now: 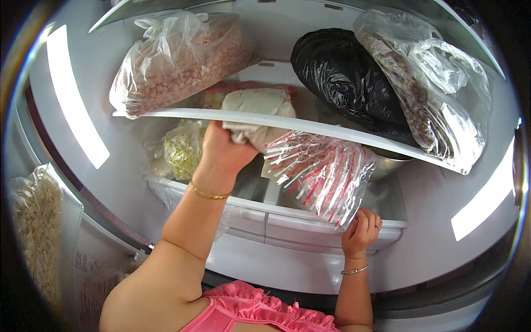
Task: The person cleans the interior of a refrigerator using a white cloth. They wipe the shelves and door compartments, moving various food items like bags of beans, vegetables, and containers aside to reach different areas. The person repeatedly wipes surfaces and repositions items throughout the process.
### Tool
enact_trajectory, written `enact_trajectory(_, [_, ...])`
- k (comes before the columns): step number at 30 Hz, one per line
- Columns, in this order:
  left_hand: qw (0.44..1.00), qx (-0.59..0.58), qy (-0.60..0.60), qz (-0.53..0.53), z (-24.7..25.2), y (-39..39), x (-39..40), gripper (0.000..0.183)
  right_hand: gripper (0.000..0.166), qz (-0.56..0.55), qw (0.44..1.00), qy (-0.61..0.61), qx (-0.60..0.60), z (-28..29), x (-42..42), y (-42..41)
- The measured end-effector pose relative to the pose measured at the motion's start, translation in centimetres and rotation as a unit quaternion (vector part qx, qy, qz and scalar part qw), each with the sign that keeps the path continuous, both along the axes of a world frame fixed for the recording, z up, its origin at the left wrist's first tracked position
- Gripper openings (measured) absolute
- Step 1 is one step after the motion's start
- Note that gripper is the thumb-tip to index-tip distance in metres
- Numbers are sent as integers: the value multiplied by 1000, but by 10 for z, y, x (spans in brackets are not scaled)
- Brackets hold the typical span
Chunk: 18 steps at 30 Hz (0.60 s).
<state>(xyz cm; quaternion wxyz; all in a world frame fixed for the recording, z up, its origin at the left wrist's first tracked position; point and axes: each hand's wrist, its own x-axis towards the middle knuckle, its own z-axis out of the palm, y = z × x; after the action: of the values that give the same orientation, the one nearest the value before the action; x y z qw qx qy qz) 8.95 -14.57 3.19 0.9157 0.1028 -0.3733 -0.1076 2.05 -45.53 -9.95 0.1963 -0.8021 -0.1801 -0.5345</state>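
Observation:
Inside an open refrigerator, my left hand point(228, 145) reaches under the glass shelf and grips a pale cloth point(244, 133). Part of the cloth shows through the glass; my fingertips are hidden behind it. Lower right, my right hand point(362, 232) has its fingers curled on the corner of a clear plastic bag with red and white stripes point(319, 174). That bag slants up from the hand to just below the white shelf edge point(298, 124). What it holds is hard to make out.
On the shelf rest a clear bag of peanut-like kernels point(186, 70), a black plastic bag point(344, 74) and a clear bag of dark contents point(415, 91). Below are bagged greens point(182, 149), a metal bowl point(386, 162) and drawers point(307, 228). Another bag point(37, 232) sits in the door.

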Motion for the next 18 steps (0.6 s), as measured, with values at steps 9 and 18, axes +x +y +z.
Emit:
enact_trajectory(9, [592,529,-135,593,-22,-76,136,53,13,7,1000,-5,-6,1,5,5])
enact_trajectory(18, [204,684,-77,697,17,37,224,46,15,-12,1000,-5,-18,0,5,1])
